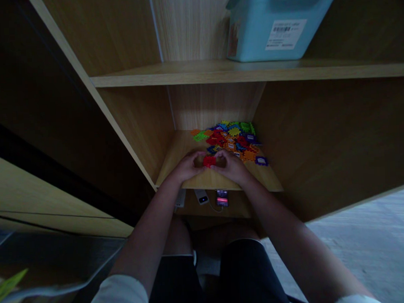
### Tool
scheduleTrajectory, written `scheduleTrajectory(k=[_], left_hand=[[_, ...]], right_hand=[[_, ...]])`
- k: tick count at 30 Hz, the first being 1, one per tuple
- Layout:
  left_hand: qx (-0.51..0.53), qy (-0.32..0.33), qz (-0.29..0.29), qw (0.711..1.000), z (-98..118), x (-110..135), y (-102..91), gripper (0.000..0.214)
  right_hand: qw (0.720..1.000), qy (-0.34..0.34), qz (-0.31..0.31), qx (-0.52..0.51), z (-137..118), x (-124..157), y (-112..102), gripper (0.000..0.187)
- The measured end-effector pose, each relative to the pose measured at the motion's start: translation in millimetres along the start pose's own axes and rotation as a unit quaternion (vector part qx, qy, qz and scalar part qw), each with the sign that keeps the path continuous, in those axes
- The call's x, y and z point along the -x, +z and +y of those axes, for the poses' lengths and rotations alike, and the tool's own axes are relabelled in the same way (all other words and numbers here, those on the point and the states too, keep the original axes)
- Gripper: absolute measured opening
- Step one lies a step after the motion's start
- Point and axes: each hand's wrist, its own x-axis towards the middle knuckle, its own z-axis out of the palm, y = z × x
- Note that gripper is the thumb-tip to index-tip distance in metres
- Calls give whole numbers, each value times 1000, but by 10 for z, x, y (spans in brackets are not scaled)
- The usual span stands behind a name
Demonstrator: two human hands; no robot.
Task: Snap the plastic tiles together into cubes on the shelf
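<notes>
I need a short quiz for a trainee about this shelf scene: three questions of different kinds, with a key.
1. True or false: the left hand and the right hand both touch the red piece.
2. Where does the blue box stand? A) floor B) upper shelf C) lap
3. Which lies deeper in the shelf: the hands or the pile of coloured pieces?
Key: 1 true; 2 B; 3 the pile.

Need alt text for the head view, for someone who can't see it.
The left hand and right hand hold a red toy piece between them over a low wooden shelf, before a pile of colourful toy pieces. A light blue bin sits on the shelf above.
</notes>
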Motion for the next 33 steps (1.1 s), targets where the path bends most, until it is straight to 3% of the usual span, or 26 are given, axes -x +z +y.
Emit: scheduleTrajectory(k=[33], left_hand=[[16,12,-1,1000,-28,1,8,51]], right_hand=[[1000,-1,-17,19,18,16,11,34]])
